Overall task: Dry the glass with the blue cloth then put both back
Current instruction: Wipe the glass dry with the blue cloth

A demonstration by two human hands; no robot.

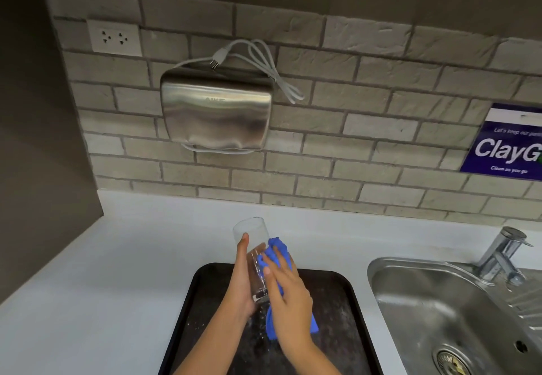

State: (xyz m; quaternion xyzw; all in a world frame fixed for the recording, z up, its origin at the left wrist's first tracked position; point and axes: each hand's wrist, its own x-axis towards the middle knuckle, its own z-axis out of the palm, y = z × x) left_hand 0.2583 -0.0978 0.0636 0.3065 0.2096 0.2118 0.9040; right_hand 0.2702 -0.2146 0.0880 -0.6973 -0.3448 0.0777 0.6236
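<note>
1. Glass point(252, 253) is held tilted above the black tray point(331, 283), base toward the person, mouth toward the wall.
2. Left hand point(239, 280) wraps the glass from its left side, fingers closed around it.
3. Right hand point(289, 291) presses the blue cloth point(277, 250) flat against the glass's right side, fingers spread over the fabric.
4. Risk: wet glass could slip from the one-handed hold if the rubbing pushes sideways, likely striking the tray.
5. Room: bare worktop point(117, 257) lies open to the left; the sink point(410, 280) rim sits near on the right, limiting elbow swing.
</note>
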